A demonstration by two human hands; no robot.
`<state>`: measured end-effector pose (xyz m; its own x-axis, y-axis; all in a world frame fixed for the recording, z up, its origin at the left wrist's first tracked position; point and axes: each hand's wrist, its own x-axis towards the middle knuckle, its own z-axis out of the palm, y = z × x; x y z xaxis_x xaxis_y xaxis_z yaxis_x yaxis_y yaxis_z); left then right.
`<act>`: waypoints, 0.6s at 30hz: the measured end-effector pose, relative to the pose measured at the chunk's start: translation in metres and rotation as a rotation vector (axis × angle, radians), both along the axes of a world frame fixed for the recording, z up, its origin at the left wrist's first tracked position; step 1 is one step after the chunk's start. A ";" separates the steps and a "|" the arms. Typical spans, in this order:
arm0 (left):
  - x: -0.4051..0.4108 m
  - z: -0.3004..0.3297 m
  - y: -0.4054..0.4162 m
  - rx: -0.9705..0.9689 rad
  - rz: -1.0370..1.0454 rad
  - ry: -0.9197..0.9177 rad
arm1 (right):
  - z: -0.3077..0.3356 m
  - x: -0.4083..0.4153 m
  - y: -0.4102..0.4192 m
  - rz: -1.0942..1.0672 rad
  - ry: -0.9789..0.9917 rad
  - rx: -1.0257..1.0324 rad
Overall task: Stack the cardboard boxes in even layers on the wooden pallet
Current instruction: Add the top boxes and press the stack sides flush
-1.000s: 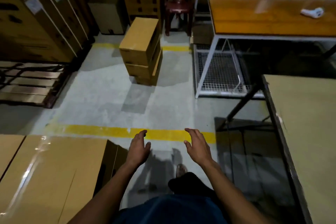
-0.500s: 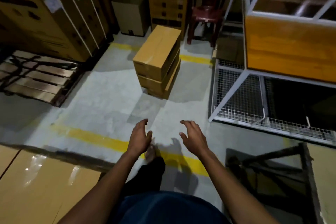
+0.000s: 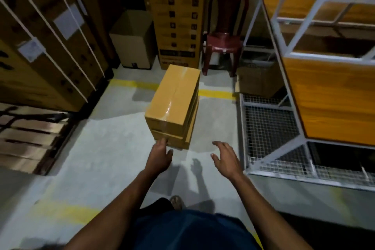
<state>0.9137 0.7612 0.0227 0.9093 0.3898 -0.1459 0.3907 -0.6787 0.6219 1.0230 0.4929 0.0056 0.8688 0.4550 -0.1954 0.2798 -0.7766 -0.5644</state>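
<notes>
Stack of cardboard boxes [image 3: 174, 105] on concrete floor [image 3: 105, 152], taped top box uppermost. Wooden pallet [image 3: 30, 138] well left of stack. Left hand [image 3: 160, 156] just before stack's near corner, fingers relaxed, holding nothing. Right hand [image 3: 226, 159] right of stack, apart from it, fingers spread, empty. Red chair [image 3: 223, 34] behind stack; white wire rack [image 3: 284, 128] right of stack.

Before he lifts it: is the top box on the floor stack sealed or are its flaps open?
Sealed: the top box lies flat with glossy tape along its centre seam, and no flap is raised.
</notes>
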 end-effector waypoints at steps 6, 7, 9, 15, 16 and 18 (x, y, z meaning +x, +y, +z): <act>0.073 -0.001 0.067 -0.043 0.053 0.020 | 0.006 0.070 0.068 0.004 0.074 -0.037; 0.081 -0.006 0.075 -0.041 0.058 0.025 | 0.005 0.081 0.076 0.019 0.090 -0.053; 0.100 -0.015 0.090 -0.045 0.085 0.051 | -0.001 0.112 0.092 0.053 0.117 -0.089; 0.165 -0.034 0.142 -0.011 0.081 0.173 | -0.009 0.216 0.144 0.122 0.143 -0.199; 0.175 -0.036 0.153 0.011 0.072 0.205 | -0.008 0.230 0.152 0.125 0.152 -0.221; 0.196 -0.038 0.173 0.037 0.067 0.256 | -0.008 0.256 0.166 0.135 0.169 -0.247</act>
